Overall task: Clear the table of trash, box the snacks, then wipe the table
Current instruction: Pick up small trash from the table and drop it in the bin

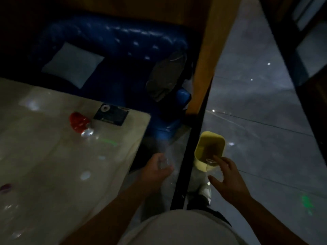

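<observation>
Two hands (each gripping clear plastic), one bin — yellow

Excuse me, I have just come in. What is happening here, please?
A person is clearing a pale glossy table in a dim room. The left hand grips a clear plastic bottle just off the table's corner. The right hand holds another clear plastic item, hard to identify, at the rim of a yellow plastic bin on the floor. A crushed red drink can and a dark flat card are on the table, not yet cleared.
</observation>
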